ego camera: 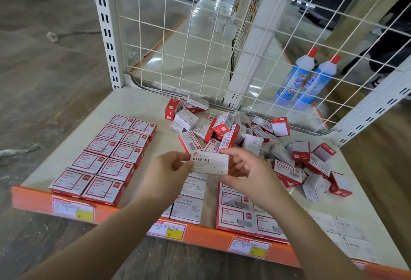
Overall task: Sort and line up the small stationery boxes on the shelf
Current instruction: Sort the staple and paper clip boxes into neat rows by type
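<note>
Both hands, the left hand point(171, 168) and the right hand point(242, 166), pinch a white STAPLES box point(210, 163) by its ends, held above the shelf point(142, 104). Red-framed boxes point(104, 157) lie in two neat rows at left (lids up); a loose heap point(266, 144) sits behind.

Two blue-and-white plastic bottles with red caps point(305, 79) stand side by side, touching, behind the white wire-mesh back panel point(200, 35). Yellow-and-white price labels point(73, 208) sit along the front. Grey floor point(44, 79) lies left.
</note>
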Tool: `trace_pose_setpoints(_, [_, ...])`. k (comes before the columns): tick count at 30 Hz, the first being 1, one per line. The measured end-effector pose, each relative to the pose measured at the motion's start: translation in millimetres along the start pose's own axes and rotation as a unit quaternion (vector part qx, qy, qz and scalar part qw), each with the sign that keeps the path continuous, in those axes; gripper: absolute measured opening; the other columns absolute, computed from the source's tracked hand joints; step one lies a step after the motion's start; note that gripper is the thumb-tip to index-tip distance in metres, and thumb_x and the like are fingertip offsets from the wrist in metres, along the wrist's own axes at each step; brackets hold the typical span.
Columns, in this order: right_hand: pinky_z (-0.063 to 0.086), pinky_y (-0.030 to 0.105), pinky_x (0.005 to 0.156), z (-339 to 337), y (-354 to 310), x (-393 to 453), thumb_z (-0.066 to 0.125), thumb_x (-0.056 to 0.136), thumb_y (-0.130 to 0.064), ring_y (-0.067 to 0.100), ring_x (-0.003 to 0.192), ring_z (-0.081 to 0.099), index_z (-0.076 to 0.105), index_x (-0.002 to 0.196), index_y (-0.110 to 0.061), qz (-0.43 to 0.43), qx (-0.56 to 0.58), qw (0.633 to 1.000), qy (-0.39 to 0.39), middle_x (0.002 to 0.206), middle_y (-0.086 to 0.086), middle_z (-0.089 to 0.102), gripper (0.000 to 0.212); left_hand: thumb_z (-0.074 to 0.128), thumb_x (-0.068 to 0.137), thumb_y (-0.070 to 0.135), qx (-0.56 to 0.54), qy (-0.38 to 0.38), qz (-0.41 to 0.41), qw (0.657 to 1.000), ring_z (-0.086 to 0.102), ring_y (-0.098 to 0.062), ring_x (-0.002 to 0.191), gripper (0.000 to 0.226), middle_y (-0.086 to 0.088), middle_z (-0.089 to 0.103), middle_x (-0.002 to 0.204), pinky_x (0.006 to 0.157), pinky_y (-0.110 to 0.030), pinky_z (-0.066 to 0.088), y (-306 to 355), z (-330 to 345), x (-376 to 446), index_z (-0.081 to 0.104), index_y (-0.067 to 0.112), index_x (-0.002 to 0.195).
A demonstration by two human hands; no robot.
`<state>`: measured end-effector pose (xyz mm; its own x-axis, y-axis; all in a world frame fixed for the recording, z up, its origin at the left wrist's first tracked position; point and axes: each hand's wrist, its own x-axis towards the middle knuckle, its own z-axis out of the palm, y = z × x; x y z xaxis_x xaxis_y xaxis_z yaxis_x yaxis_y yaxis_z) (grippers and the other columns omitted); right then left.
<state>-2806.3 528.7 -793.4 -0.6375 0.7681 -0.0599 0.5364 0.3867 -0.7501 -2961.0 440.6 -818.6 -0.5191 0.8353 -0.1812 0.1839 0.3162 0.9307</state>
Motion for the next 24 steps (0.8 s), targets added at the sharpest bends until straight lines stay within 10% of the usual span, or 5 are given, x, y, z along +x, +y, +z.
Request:
trace_pose_setpoints(5, [0.052,0.018,0.077,-5.2,8.8,-3.5,0.071,0.078,-0.011,-0.003,0.085,0.059,0.053,0.098,-0.049,-0.008,0.004,1.0,0.01,0.09,-0.014,0.064,0.047,0.047,0.096,0.024,0.051,-0.006,0.035,0.998,0.054,-0.007,0.061,0.024,0.008,0.066,0.094,0.043,-0.006,0.038,3.0,5.9,-4.2,0.061,0.022,0.115])
trace_pose_setpoints(12, [0.046,0.009,0.071,-23.3,30.6,-15.5,0.068,0.081,-0.013,-0.005,0.088,0.056,0.052,0.11,-0.04,0.038,0.003,0.999,0.025,0.093,-0.018,0.061,0.043,0.045,0.095,0.028,0.324,-0.069,0.11,0.937,0.043,-0.008,0.122,0.037,0.01,0.043,0.137,0.1,-0.022,0.037,1.6,23.0,-19.0,0.045,0.029,0.132])
trace_pose_setpoints(24, [0.045,0.011,0.083,-69.8,84.4,-55.7,0.065,0.083,-0.012,0.001,0.098,0.055,0.057,0.106,-0.031,0.095,-0.049,0.994,0.023,0.1,-0.017,0.06,0.031,0.039,0.098,0.032,0.459,-0.202,0.2,0.842,0.025,-0.012,0.138,0.043,0.014,0.026,0.15,0.112,-0.032,0.025,24.1,83.0,-36.6,0.031,0.035,0.14])
